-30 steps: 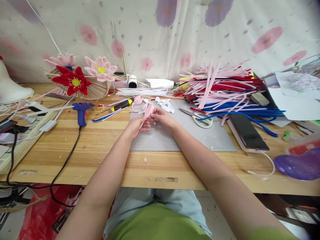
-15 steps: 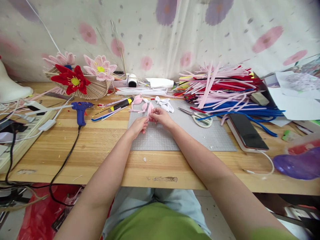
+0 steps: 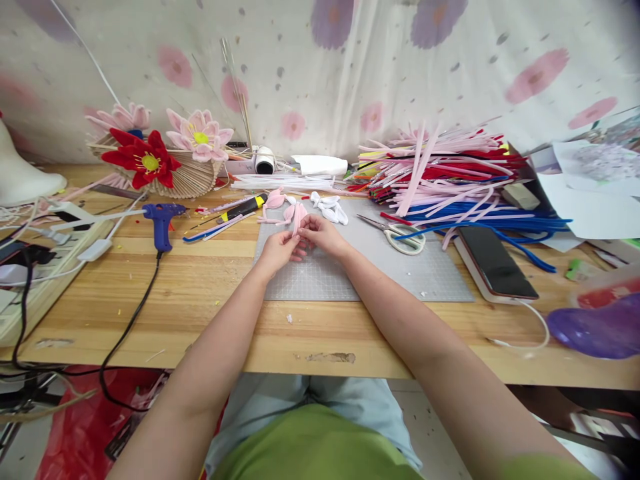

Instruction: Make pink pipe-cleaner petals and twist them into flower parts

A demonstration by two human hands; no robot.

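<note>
Over the grey cutting mat, my left hand and my right hand meet, both closed with fingertips pinched on one pink pipe-cleaner petal. Its looped upper part sticks up above the fingers; its lower end is hidden by them. Just behind and to the left lie more pink pipe-cleaner petals, looped and twisted. White pipe-cleaner pieces of similar shape rest on the mat behind my right hand. Scissors with pale handles lie to the right on the mat.
A blue glue gun with a black cord stands at left, beside a yellow-black utility knife. Pipe-cleaner bundles are heaped at back right. A phone lies at right. Finished fuzzy flowers stand at back left.
My left hand has shifted slightly up and right, closer to my right hand. The pink petal in the fingers has turned and looks wider now.
</note>
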